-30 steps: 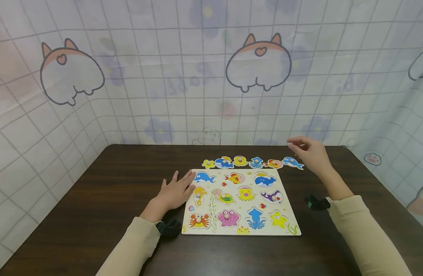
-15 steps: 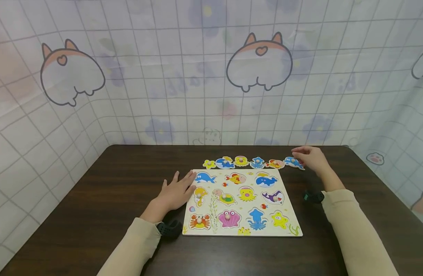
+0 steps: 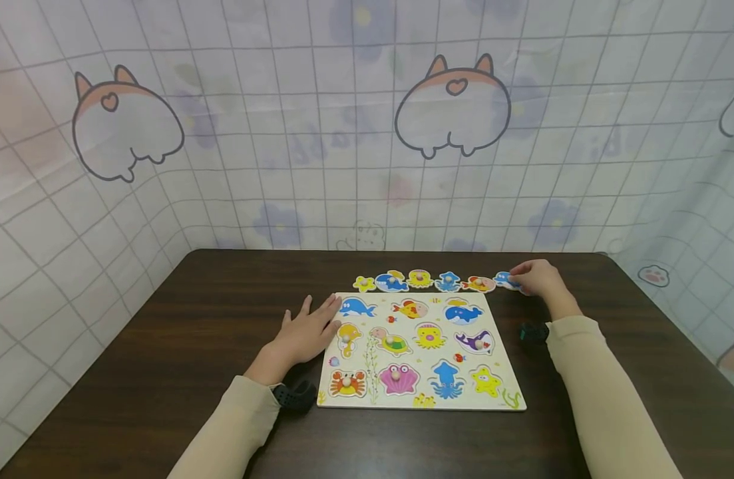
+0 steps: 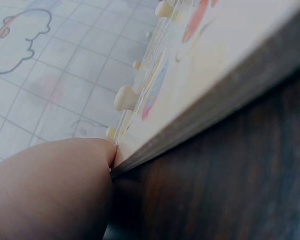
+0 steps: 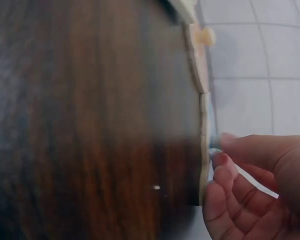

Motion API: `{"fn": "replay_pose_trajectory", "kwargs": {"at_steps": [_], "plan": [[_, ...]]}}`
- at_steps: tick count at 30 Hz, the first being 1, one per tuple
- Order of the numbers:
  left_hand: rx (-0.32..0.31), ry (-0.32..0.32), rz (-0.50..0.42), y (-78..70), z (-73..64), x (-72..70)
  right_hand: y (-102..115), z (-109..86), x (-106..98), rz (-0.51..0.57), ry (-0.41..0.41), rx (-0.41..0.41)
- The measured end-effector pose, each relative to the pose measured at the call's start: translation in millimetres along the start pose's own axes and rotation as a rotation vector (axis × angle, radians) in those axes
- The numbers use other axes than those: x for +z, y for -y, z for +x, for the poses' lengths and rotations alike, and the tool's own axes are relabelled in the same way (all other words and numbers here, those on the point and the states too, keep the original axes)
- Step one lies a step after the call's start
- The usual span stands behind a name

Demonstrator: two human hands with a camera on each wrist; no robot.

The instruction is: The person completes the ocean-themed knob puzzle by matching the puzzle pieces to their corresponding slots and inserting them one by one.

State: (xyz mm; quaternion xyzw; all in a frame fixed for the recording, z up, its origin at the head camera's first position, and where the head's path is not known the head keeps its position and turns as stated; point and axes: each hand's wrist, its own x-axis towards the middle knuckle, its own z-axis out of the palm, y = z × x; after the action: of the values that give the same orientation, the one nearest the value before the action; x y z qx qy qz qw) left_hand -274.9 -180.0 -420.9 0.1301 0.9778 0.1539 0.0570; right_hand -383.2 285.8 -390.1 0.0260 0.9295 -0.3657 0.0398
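Observation:
A white wooden knob puzzle board (image 3: 420, 364) with sea animals lies on the dark table. My left hand (image 3: 303, 338) rests on its upper left edge, fingers spread. In the left wrist view, part of that hand (image 4: 55, 190) touches the board's side. Beyond the board's far edge, my right hand (image 3: 540, 278) pinches the knob of a blue dolphin puzzle piece (image 3: 503, 279), partly covered by the fingers. The right wrist view has thumb and fingertips (image 5: 224, 160) at this piece, which lies at the end of a row.
Left of the dolphin, the row holds a fish piece (image 3: 478, 284), a blue squid (image 3: 447, 282), a yellow octopus (image 3: 420, 278), a whale (image 3: 392, 282) and a starfish (image 3: 364, 284). The crab (image 3: 347, 383), shell (image 3: 398, 379) and several other pieces sit in the board. A patterned cloth (image 3: 319, 166) hangs behind.
My right hand has come down and nearer to the dolphin piece, and its fingers have closed on the knob. The left hand stays on the board.

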Motion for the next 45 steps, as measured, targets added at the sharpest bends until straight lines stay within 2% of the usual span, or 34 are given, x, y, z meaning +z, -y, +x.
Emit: {"fn": "replay_pose_trajectory", "kwargs": {"at_steps": [8,17,21,28,35,45], "plan": [[-0.008,0.002,-0.013,0.9,0.5,-1.4,1,-0.6,3,-0.044,-0.010,-0.018],[0.000,0.003,-0.015,0.8,1.8,0.5,2,-4.7,0,-0.181,-0.026,-0.032],[0.000,-0.001,-0.013,0.7,2.3,0.3,4,-8.1,-6,-0.207,-0.044,-0.040],[-0.001,-0.005,-0.016,1.6,1.7,0.7,6,-15.0,-12,-0.213,-0.069,-0.083],[-0.002,-0.005,-0.020,0.8,0.0,1.1,17,-20.5,-11,-0.212,-0.089,-0.168],[-0.008,-0.012,-0.002,-0.4,-0.3,1.4,49,-33.8,-4,-0.147,-0.089,-0.249]]}}
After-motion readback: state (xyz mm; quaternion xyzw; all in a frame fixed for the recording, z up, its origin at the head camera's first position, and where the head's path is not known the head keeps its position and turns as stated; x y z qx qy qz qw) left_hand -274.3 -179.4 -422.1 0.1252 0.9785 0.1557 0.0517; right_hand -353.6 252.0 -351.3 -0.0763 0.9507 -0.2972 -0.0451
